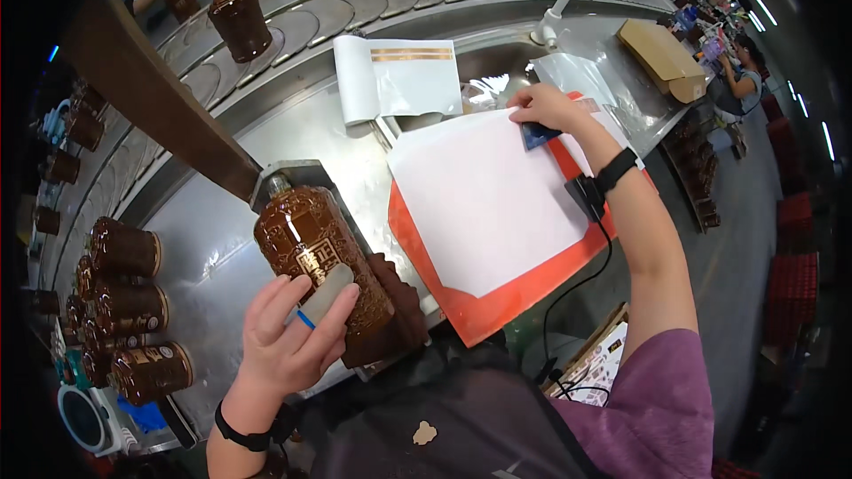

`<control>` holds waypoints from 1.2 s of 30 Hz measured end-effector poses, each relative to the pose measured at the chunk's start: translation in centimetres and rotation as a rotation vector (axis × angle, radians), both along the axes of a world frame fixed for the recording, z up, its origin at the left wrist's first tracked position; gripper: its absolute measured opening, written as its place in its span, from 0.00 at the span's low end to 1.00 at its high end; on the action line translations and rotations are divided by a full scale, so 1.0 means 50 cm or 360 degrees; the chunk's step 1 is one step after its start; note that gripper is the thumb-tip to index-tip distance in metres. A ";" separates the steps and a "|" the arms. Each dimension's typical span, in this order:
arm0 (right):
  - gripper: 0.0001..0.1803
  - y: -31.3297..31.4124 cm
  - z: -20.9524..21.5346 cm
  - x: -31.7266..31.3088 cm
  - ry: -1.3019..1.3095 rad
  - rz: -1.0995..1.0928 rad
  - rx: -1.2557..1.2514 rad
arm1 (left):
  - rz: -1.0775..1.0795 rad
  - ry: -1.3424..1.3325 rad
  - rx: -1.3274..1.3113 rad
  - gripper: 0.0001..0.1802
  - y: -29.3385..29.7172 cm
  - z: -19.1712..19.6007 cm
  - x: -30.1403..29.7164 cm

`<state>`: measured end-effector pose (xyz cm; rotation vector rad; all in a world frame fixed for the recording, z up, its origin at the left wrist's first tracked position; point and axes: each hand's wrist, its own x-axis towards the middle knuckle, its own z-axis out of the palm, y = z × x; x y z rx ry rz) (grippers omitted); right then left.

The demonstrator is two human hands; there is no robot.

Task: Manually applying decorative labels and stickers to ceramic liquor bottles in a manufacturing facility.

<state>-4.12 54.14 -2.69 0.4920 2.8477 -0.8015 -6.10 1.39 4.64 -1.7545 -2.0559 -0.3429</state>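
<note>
A brown bottle with raised patterning and gold characters [306, 235] lies tilted in a dark holder on the metal worktop. Fingers of my left hand [288, 337] rest spread on its front; one wears a grey cover with a blue band. My right hand [548, 111] is closed at the upper edge of a stack of white sheets [484, 204]. Under that hand a dark blue flat piece [538, 136] shows partly. What the right fingertips pinch is hidden. Beneath the sheets lies an orange-red board [479, 315].
Several brown bottles [133, 302] lie stacked at left. A conveyor [373, 9] carries more along the back. A brown post [160, 98] rises beside the held-up bottle. White roll [355, 80], faucet [568, 0] and cardboard box [661, 58] stand behind. A co-worker [745, 80] sits far right.
</note>
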 end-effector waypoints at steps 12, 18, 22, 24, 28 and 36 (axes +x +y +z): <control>0.12 -0.195 0.167 0.157 0.0832 -0.0226 -0.0832 | -0.0141 0.0167 0.0105 0.17 0.005 0.011 -0.011; 0.12 -0.234 0.326 0.329 0.0558 -0.0453 -0.0802 | -0.0005 0.0045 0.0017 0.19 -0.002 0.009 -0.002; 0.11 -0.117 0.374 0.502 0.0920 -0.0897 -0.0501 | 0.0136 -0.0057 -0.0147 0.22 0.000 0.023 0.013; 0.13 -0.025 0.382 0.616 0.1103 -0.1165 -0.0400 | 0.0122 -0.0114 -0.0170 0.23 0.001 0.027 0.017; 0.13 0.111 0.392 0.799 0.1268 -0.1651 -0.0300 | 0.0195 0.0030 -0.0203 0.23 0.003 0.043 0.026; 0.14 0.390 0.147 0.992 0.1020 -0.2184 0.0400 | 0.0242 -0.0008 -0.0183 0.22 0.004 0.050 0.042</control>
